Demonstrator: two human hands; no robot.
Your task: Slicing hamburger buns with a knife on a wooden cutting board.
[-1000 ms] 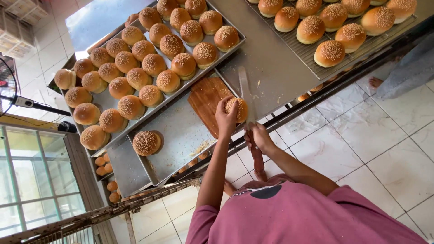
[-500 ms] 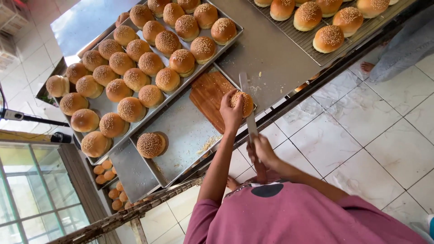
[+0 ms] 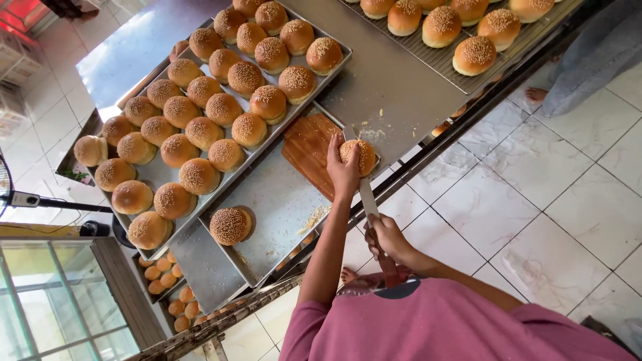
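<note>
**Knife Drawn Back Through the Bun**

Since half a second ago our right hand (image 3: 388, 241) has pulled lower and nearer our body, drawing the knife (image 3: 366, 197) back with it, while the left hand (image 3: 342, 167) has stayed on the sesame bun (image 3: 360, 156).

We curl our left fingers over the bun's near side, pressing it down on the wooden cutting board (image 3: 309, 150), near the counter (image 3: 394, 100) edge. Our right hand is closed tight round the dark red handle; the long flat steel blade runs up from it and meets the bun just below our left hand.

Round, golden, seed-speckled buns fill the shallow metal tray (image 3: 264, 160) beside the board in neat rows. One lone bun (image 3: 231, 225) sits on the nearer steel tray (image 3: 281, 207), which shows pale crumbs. More buns rest on a wire rack (image 3: 438, 61) at the counter's far end.
</note>
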